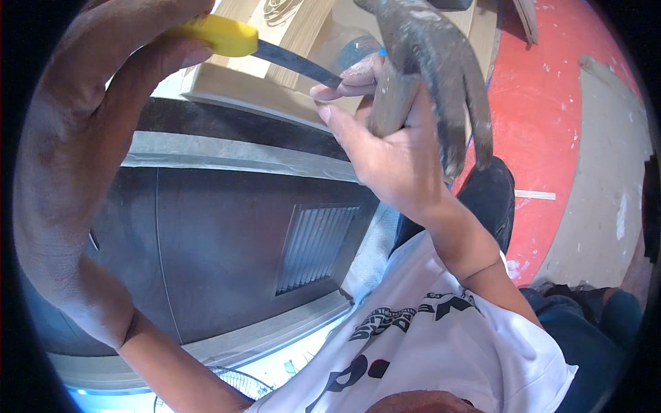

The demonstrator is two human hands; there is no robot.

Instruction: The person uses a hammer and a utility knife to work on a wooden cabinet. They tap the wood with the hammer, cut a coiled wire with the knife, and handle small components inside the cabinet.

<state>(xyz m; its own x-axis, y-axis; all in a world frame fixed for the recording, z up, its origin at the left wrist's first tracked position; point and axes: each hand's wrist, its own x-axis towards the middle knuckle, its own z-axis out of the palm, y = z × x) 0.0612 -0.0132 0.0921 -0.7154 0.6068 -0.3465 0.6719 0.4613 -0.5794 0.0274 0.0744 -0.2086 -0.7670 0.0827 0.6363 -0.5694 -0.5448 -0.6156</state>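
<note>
yellow-handled blade [237,40] lies between the hands, pinched by the left hand [76,103], cut off above; its tip is at the fingertips of the right hand [392,162], gripping a claw hammer [430,55], handle partly hidden

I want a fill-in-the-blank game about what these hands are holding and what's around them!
1. The left hand grips a bladed tool whose handle is coloured ____.
2. The right hand holds a claw hammer with a handle that looks made of ____.
3. The person's shirt has black print on a ____ background.
4. The brightest-coloured part of the floor is ____.

Missing words: yellow; wood; white; red.
</note>
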